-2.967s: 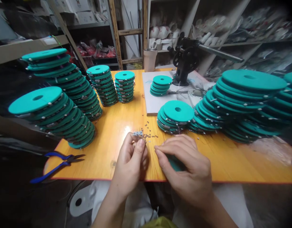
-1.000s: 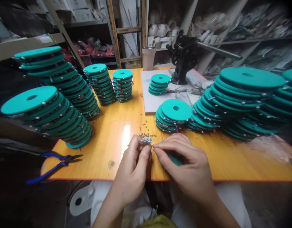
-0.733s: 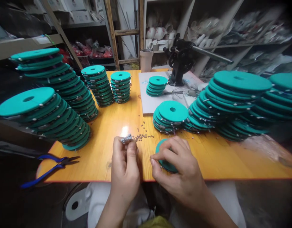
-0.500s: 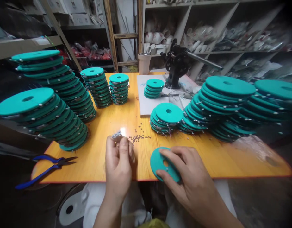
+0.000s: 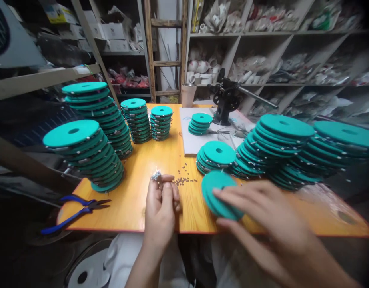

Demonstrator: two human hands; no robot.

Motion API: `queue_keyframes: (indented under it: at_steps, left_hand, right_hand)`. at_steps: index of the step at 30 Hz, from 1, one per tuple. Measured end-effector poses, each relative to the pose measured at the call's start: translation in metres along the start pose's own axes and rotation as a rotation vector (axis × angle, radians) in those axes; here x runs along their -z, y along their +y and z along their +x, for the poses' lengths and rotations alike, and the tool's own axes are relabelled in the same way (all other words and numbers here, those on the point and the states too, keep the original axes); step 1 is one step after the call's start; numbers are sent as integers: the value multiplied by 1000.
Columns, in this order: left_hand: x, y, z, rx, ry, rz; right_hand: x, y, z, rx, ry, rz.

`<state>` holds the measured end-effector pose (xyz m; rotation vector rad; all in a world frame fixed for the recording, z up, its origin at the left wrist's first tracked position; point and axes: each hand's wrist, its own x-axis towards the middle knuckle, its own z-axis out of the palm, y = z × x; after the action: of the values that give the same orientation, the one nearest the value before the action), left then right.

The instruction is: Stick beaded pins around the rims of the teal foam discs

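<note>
My left hand (image 5: 162, 206) is closed in front of the table's middle, thumb pressed to curled fingers. A small pale bluish-white cluster (image 5: 156, 175), like tiny beads, shows at its fingers; how it is held is unclear. My right hand (image 5: 262, 216), blurred by motion, has its fingers on the face of a green spool (image 5: 216, 188) and its thumb at the lower edge. The spool is tilted, just in front of a short stack of green spools (image 5: 219, 152). Small dark beads (image 5: 184, 181) lie scattered beyond my left hand.
Blue-handled pliers (image 5: 88, 206) lie at the table's left front edge. Tall stacks of green spools (image 5: 82, 146) stand left, with more spools (image 5: 280, 132) at right. Behind are a grey board (image 5: 188, 140), a black hand-cranked device (image 5: 226, 100) and a beige cup (image 5: 188, 95).
My right hand has moved the green spool away from me, toward the short stack. My left hand stays closed. The whole view has shifted, so the scene sits lower and further right.
</note>
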<state>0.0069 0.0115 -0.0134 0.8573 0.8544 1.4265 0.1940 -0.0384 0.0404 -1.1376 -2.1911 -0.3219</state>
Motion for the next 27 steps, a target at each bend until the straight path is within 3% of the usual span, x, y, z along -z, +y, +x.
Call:
queue_keyframes:
  at_steps: [3,7,10,12,15,18,20,22,25,27]
  left_hand:
    - [-1,2,-1,-3,-19,-22]
    - [3,2,-2,-29,-41,40]
    - [6,0,-1,-54,-68,63]
    - [6,-1,0,-56,-72,30]
    - [5,0,1,-8,-65,-76]
    - [5,2,1,80,-32,-124]
    - [5,3,1,112,-6,-112]
    - [6,4,1,126,-5,-115]
    - [6,4,1,138,-30,-146]
    - [5,5,2,129,-33,-169]
  right_hand:
    - [9,25,31,25,47,-184]
    - [9,56,67,85,-97,-379]
    - [3,65,111,154,-147,-395]
    - [-11,68,154,115,-155,-295]
    - [-49,76,218,103,-308,-182]
    - [-86,89,260,115,-385,-126]
    - [-98,95,273,118,-418,-101]
    - [-97,97,277,116,-430,-85]
    - [-75,86,269,103,-408,-56]
    - [-52,71,248,103,-387,-24]
